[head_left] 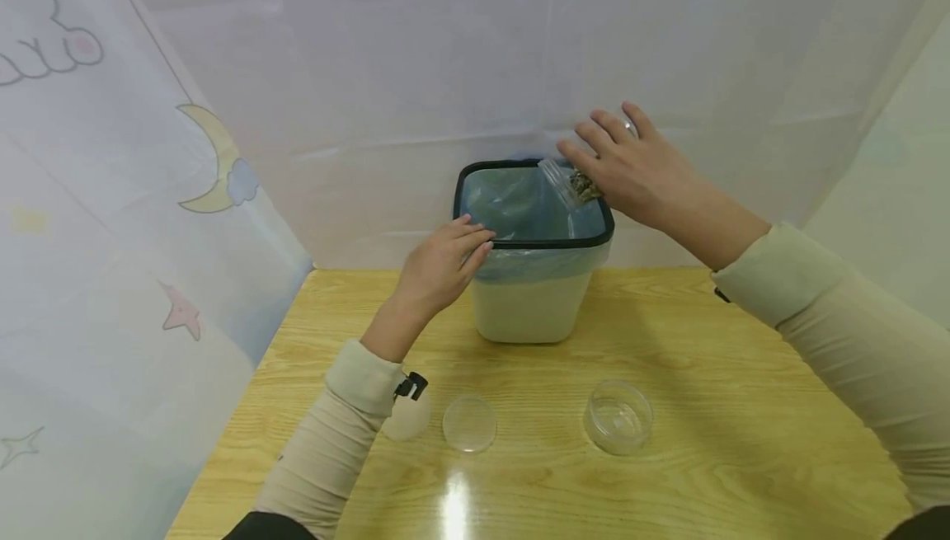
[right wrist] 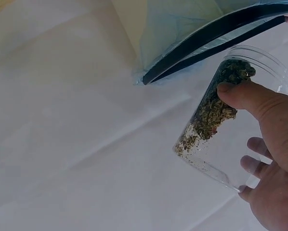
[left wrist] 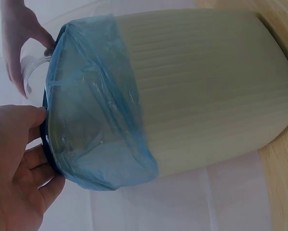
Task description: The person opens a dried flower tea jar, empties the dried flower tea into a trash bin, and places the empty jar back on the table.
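Note:
My right hand (head_left: 638, 165) holds a clear plastic jar (right wrist: 221, 115) tilted at the bin's right rim. Its thumb lies along one side of the jar, its other fingers on the opposite side. Dried, leafy bits (right wrist: 214, 113) lie along the jar's lower wall, reaching towards its mouth. The pale trash bin (head_left: 527, 305) stands upright, lined with a thin blue bag (left wrist: 96, 106) folded over its black rim. At the front left of that rim my left hand (head_left: 444, 264) grips the edge, thumb and fingers bent around it in the left wrist view.
On the wooden table (head_left: 705, 375), a round clear container (head_left: 618, 418) stands at front right. A clear round lid (head_left: 470, 424) lies left of it, and another pale disc (head_left: 408, 418) is partly covered by the left sleeve. A sheeted wall (head_left: 386, 111) rises behind the bin.

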`<action>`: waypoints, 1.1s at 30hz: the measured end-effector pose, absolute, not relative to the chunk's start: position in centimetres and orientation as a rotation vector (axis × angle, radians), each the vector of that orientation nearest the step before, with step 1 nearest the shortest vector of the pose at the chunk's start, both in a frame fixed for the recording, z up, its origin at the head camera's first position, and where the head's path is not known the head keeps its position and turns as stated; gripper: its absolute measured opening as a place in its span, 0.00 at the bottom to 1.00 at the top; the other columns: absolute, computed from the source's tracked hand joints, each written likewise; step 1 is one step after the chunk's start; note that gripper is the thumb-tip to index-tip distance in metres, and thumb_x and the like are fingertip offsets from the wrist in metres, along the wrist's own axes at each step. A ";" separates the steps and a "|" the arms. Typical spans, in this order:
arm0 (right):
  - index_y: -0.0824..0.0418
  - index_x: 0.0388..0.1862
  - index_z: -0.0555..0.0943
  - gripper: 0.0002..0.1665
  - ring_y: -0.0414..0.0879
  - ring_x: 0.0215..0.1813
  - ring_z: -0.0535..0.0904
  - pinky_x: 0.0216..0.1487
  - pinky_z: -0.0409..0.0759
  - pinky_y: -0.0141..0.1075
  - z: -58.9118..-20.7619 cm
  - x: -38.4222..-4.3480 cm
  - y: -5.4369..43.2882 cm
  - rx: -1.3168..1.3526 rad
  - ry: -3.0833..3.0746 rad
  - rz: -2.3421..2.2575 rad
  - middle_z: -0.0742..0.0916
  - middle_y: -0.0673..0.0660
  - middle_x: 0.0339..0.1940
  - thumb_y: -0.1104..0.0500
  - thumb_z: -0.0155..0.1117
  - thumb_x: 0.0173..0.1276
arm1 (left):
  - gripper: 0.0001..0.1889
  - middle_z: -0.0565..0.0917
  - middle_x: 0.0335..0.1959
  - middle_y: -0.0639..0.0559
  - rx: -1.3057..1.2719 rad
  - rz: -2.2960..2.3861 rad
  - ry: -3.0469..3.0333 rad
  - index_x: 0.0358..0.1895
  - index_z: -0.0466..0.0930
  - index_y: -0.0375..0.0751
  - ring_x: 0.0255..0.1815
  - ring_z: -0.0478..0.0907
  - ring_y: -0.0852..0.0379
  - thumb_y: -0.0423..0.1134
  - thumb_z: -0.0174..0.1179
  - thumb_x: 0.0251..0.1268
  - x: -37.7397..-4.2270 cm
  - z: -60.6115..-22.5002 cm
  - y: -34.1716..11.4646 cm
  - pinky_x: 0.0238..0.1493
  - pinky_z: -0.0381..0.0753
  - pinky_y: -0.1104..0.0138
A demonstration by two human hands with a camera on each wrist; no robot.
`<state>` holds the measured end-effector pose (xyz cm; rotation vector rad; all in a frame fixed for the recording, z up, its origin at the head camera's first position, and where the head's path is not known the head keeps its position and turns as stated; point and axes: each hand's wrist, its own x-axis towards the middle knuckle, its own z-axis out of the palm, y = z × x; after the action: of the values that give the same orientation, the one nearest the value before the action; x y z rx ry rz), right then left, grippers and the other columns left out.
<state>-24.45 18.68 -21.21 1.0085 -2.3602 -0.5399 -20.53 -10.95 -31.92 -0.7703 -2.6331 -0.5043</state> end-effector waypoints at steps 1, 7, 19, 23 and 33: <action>0.61 0.76 0.63 0.40 0.67 0.75 0.58 0.74 0.54 0.66 -21.2 -24.4 18.7 1.010 -2.360 -0.538 0.68 0.71 0.71 0.70 0.65 0.68 | 0.20 0.81 0.65 0.48 -0.763 -0.495 -2.633 0.65 0.82 0.47 0.76 0.66 0.50 0.49 0.49 0.82 -20.5 -31.9 -10.9 0.73 0.69 0.55; 0.61 0.77 0.63 0.39 0.67 0.76 0.58 0.75 0.54 0.65 -21.0 -24.5 18.5 1.020 -2.372 -0.517 0.68 0.70 0.71 0.71 0.63 0.69 | 0.19 0.82 0.62 0.50 -0.736 -0.469 -2.637 0.63 0.83 0.49 0.74 0.68 0.51 0.51 0.50 0.81 -20.6 -32.0 -10.9 0.70 0.72 0.54; 0.61 0.78 0.62 0.43 0.67 0.77 0.56 0.75 0.52 0.66 -20.8 -24.3 18.6 0.996 -2.395 -0.535 0.67 0.70 0.73 0.72 0.67 0.66 | 0.20 0.81 0.65 0.50 -0.739 -0.492 -2.614 0.63 0.83 0.49 0.75 0.68 0.51 0.51 0.51 0.81 -20.9 -32.7 -10.9 0.72 0.70 0.54; 0.61 0.77 0.63 0.41 0.67 0.76 0.57 0.75 0.52 0.66 -20.8 -24.3 18.6 0.997 -2.377 -0.515 0.68 0.69 0.72 0.71 0.66 0.68 | 0.20 0.80 0.66 0.49 -0.739 -0.493 -2.621 0.64 0.83 0.50 0.75 0.67 0.51 0.51 0.51 0.80 -21.0 -32.6 -10.9 0.71 0.70 0.54; 0.60 0.76 0.65 0.35 0.67 0.76 0.58 0.75 0.53 0.66 -20.7 -24.4 18.6 1.002 -2.363 -0.479 0.69 0.69 0.71 0.69 0.61 0.72 | 0.19 0.80 0.66 0.49 -0.741 -0.521 -2.619 0.64 0.83 0.50 0.75 0.68 0.51 0.50 0.52 0.80 -21.1 -32.5 -11.1 0.70 0.72 0.53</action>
<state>-24.40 18.58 -20.66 1.0019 -2.3633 -0.4789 -21.09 -11.09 -32.51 -0.7408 -2.6186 -0.5212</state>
